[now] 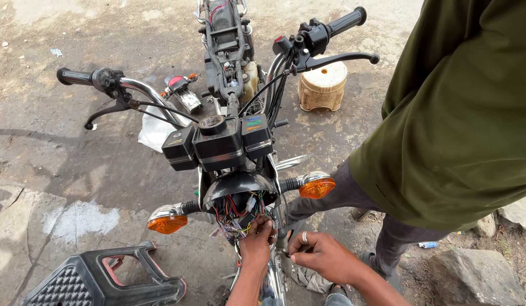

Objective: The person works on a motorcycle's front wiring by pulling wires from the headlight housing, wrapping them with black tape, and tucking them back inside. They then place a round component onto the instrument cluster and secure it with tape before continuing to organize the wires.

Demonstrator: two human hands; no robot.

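The left hand [256,245] reaches up into the open headlight shell [238,190] of the motorcycle, its fingertips pinching into the bundle of coloured wires [236,218] that spills from the shell at about 6 o'clock of the frame's centre. The right hand [322,256], at 3 o'clock of the left and just beside it, is curled with thumb and fingers closed together and a ring on one finger; what it grips, if anything, cannot be told, since the front fork hides the fingertips.

Outward from the wires, an orange turn signal [168,220] sits at 9 o'clock of the shell and a second orange signal [315,186] at 3 o'clock. Above, at 12 o'clock, stands the black instrument cluster [219,141], with handlebars running off to a left grip [75,77] at 10 o'clock and a right grip [346,22] at 1 o'clock.

A person in an olive shirt [461,107] and dark trousers stands close at 3 o'clock. A small tan wicker stool [323,85] sits on the ground near 1 o'clock, and a black plastic stool [98,280] lies tipped at 8 o'clock
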